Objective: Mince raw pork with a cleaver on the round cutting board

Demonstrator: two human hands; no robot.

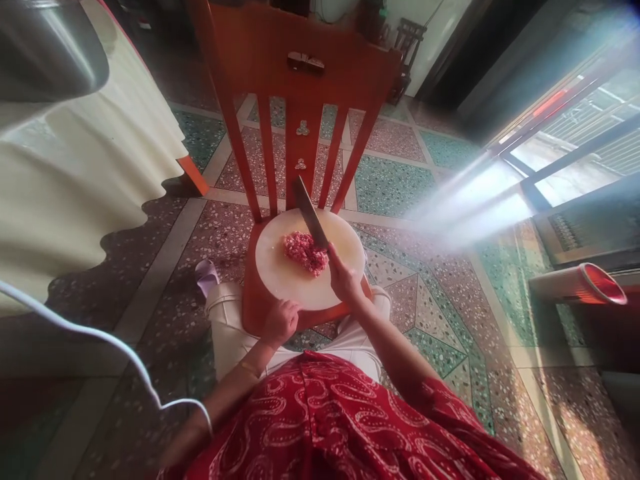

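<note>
A cleaver (pixel 311 215) is in my right hand (pixel 345 277), whose fingers are wrapped round its handle. The blade slants up and away to the left, its lower part over the right side of a heap of minced meat (pixel 301 252). The meat lies in the middle of a round white cutting board (pixel 273 277), which rests on the seat of a reddish wooden chair (pixel 250 313). At the board's near edge is my left hand (pixel 283 321), fingers curled in against the rim. The cleaver's handle is mostly hidden by my right hand.
The chair's slatted back (pixel 295 153) rises behind the board. A table with a cream cloth (pixel 125 153) and a metal pot (pixel 55 53) stands at left. A white cable (pixel 100 331) crosses the lower left. A bin (pixel 575 283) lies at right near a bright doorway.
</note>
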